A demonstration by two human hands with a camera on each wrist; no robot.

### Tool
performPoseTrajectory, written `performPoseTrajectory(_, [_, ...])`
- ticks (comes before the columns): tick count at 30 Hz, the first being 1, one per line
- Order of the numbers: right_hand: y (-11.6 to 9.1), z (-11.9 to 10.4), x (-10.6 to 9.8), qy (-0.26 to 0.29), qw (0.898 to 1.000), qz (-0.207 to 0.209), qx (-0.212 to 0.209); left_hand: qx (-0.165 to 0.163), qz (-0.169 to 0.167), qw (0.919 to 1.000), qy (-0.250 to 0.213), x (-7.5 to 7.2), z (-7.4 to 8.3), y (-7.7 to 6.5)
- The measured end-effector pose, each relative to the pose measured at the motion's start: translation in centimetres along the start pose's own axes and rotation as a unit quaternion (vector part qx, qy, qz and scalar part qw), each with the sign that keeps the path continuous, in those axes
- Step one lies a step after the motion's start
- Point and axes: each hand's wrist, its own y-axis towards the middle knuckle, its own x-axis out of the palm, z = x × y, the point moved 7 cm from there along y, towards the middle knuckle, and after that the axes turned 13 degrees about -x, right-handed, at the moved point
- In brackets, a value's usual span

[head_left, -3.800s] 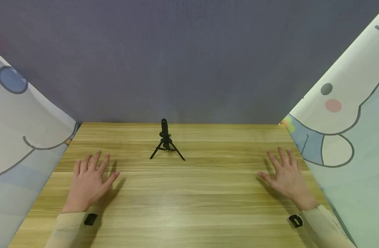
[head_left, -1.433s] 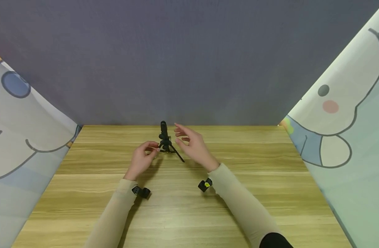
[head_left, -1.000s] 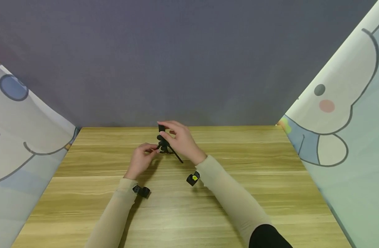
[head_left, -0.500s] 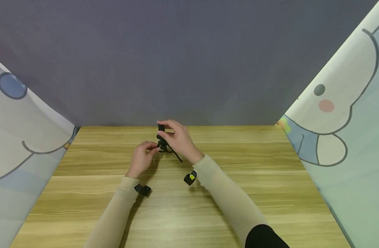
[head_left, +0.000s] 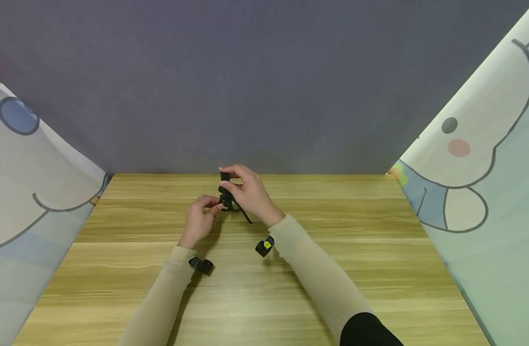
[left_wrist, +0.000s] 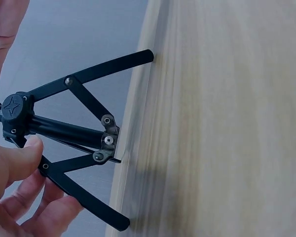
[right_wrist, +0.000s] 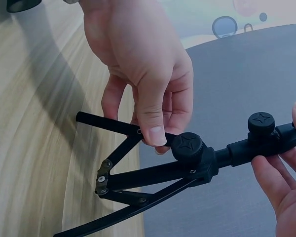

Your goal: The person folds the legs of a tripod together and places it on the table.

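The tripod (head_left: 227,198) is near the far edge of the table, left of its middle, black all over, its stem upward and its legs spread. Short braces (left_wrist: 89,101) join the legs to the foot of the central column (left_wrist: 69,130); one knob (right_wrist: 187,147) with a star on its cap sits at the hub, and a second knob (right_wrist: 261,123), similarly marked, sits higher on the stem (right_wrist: 240,152). Whether every foot touches the wood cannot be told. The left hand (head_left: 198,221) pinches one leg (left_wrist: 91,202) between thumb and fingers, close to the joint where a brace meets it. The right hand (head_left: 251,194) holds the upper part of the tripod, thumb on the near side and fingers reaching over the top; by the right wrist view its grip is just beyond the higher knob. Both arms wear beige sleeves (head_left: 321,276), with a small black device at each wrist, the right one (head_left: 264,247) bearing a yellow mark. Under them lies the wood-grained table (head_left: 355,259). Behind it rises a grey panel (head_left: 264,86), flanked by cartoon-printed sheets (head_left: 507,192).
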Motion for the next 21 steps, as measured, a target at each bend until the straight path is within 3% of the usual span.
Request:
performPoseTrajectory(14, [0.1,-0.1,-0.2,-0.019,1.000,-0.002,-0.009,-0.017,0.016,0.9978,-0.062,0.4,-0.3,0.2])
performPoseTrajectory(21, [0.0,0.1,-0.5,-0.010,1.000,0.012,-0.009,-0.031,0.017,0.9879,-0.151,1.1,-0.6,0.1])
